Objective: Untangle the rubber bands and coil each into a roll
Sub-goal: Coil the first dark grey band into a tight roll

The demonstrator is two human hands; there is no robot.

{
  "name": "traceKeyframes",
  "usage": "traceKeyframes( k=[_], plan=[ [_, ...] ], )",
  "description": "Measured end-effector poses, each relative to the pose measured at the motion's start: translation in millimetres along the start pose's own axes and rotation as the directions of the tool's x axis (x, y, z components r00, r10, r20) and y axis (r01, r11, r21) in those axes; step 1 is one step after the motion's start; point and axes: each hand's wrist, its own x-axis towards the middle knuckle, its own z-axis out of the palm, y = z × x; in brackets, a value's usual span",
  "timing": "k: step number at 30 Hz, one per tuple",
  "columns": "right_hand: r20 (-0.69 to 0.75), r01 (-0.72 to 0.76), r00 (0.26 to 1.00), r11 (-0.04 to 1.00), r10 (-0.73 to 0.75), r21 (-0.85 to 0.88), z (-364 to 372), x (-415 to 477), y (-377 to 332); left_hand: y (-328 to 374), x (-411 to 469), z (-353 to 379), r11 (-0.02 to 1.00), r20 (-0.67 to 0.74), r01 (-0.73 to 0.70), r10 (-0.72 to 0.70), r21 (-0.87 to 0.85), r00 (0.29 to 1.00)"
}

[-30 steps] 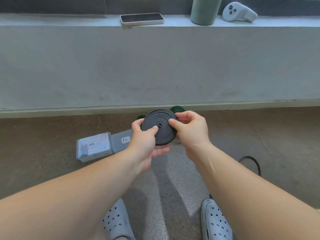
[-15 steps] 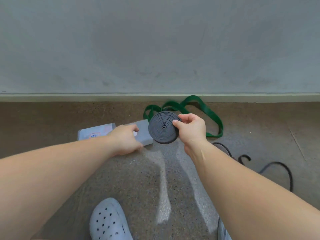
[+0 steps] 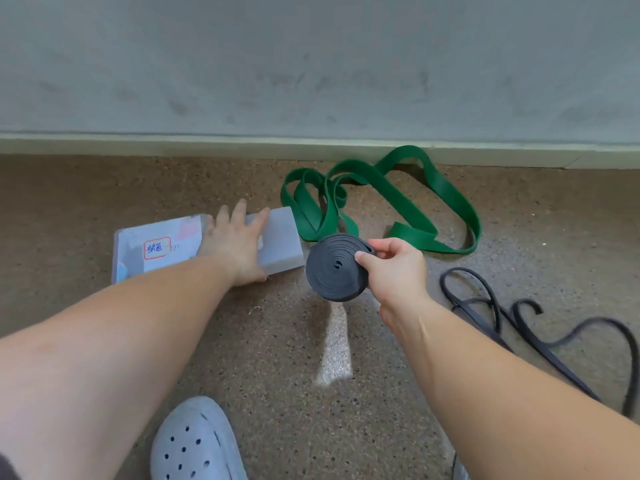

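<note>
The black roll [image 3: 337,268] is finished: a tight, flat spiral held just above the floor [image 3: 277,341] at mid-view. The right hand [image 3: 394,271] pinches its right edge between thumb and curled fingers. From the roll's 12 to 2 o'clock the green band [image 3: 388,192] lies in loose, overlapping loops, not yet coiled. At 4 o'clock a thin black band [image 3: 485,306] sprawls in open curls, also uncoiled. By that reckoning, roughly a third of the work is done.

At the roll's 9 o'clock the left hand [image 3: 235,244] rests flat on a grey box [image 3: 282,242], fingers straight and slightly apart.

The thin black band passes behind the right forearm and off the right edge, hiding its full length. The box's label is too small to read.
</note>
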Motion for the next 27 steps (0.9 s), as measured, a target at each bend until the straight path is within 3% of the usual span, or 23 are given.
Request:
traceKeyframes(
  k=[7,12,16,21,27],
  plan=[
    [0.02,-0.01,1.0,0.999,0.009,0.034,-1.1,5.9,6.3,4.9,7.0,14.7,0.999,-0.066,-0.05,0.051,0.008,0.997],
    [0.063,0.034,0.998,0.998,-0.031,-0.057,-12.7,-1.1,14.5,15.7,-5.5,11.0,0.999,-0.055,-0.023,0.022,-0.026,0.998],
    [0.086,0.062,0.995,0.99,-0.051,-0.127,-29.0,-15.8,23.2,35.5,-24.1,2.1,0.989,-0.058,0.008,-0.017,-0.146,0.998],
    [-0.002,0.039,0.999,0.998,-0.039,-0.045,-53.1,-31.3,25.9,84.9,-59.4,-11.1,0.961,-0.039,0.024,-0.036,-0.276,0.999],
    [-0.051,-0.016,0.999,0.997,0.012,-0.073,-108.1,-35.5,37.5,123.5,-88.7,-9.8,0.898,0.095,0.079,-0.042,-0.432,0.995]
  ],
)
